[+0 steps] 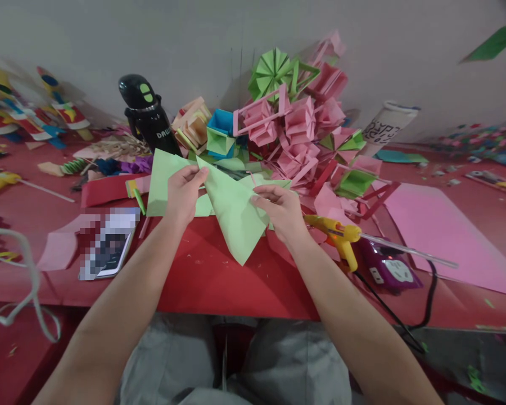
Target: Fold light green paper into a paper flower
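Head view: clock directions run from the light green paper sheet (238,216), held mid-view over the red table (236,287), its lowest corner at 6 o'clock.
Left hand (185,191): thumb and fingers pinched narrow on the sheet near its 11 o'clock tip.
Right hand (278,211): fingers drawn together, gripping the sheet's edge at 2 to 3 o'clock.
Green paper behind (162,183): 10 o'clock, partly hidden by the left hand.
Pink paper models (299,121): 1 o'clock, heaped against the wall.
Yellow glue gun (337,233): 3 o'clock.
Phone (112,244): 9 o'clock.
Black bottle (145,112): between 10 and 11, upright.
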Demonstrator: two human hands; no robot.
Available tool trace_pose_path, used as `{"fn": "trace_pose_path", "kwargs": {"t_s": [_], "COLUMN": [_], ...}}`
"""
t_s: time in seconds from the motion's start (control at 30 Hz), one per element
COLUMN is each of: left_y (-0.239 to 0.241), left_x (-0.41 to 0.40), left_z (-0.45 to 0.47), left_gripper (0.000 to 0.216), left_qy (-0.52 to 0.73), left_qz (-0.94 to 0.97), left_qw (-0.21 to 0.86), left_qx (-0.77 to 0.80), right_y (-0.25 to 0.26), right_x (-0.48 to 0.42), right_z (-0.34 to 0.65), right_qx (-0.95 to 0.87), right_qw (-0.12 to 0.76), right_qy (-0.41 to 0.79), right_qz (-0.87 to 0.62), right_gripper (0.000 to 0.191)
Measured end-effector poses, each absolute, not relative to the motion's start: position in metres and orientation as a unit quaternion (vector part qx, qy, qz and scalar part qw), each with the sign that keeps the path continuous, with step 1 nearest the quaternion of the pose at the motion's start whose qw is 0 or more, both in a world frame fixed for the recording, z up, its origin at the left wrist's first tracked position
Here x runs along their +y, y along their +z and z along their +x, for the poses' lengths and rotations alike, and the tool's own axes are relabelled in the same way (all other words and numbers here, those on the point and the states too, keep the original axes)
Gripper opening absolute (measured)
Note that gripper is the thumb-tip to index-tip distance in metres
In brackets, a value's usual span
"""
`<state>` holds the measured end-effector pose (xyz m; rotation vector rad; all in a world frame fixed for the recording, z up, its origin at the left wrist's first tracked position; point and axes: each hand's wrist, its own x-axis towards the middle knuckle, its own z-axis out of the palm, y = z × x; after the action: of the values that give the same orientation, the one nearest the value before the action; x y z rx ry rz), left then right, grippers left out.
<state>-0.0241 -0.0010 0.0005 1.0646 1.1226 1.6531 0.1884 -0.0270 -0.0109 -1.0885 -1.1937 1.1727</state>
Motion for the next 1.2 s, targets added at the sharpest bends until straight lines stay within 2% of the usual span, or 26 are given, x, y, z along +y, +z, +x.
{"fn": "trace_pose_path", "kwargs": {"t_s": [0.23,0.43,0.93,1.1,1.2], "left_y": [-0.005,-0.005,-0.008,-0.008,-0.007], "left_x": [0.006,0.007,0.015,0.016,0.017], "left_z": [-0.028,-0.027,-0.029,-0.029,-0.028], "left_gripper": [0.034,0.025,0.033,0.029,0.020], "left_qy": [0.679,0.688,0.717,0.715,0.716], "left_qz": [0.399,0.386,0.318,0.317,0.310], "left_qw": [0.416,0.395,0.413,0.406,0.418], "left_qx": [0.454,0.470,0.463,0.472,0.465], "right_y": [-0.013,-0.013,-0.014,-0.013,-0.010], "right_x": [-0.027,-0.030,-0.032,-0.033,-0.034], "right_z": [0.183,0.178,0.173,0.173,0.173], "right_qx": [-0.494,-0.498,-0.508,-0.514,-0.511], "right_qw": [0.543,0.528,0.534,0.527,0.529], "right_qy": [0.487,0.509,0.511,0.509,0.508], "right_qz": [-0.473,-0.462,-0.443,-0.446,-0.449], "right_gripper": [0.028,0.027,0.025,0.025,0.025]}}
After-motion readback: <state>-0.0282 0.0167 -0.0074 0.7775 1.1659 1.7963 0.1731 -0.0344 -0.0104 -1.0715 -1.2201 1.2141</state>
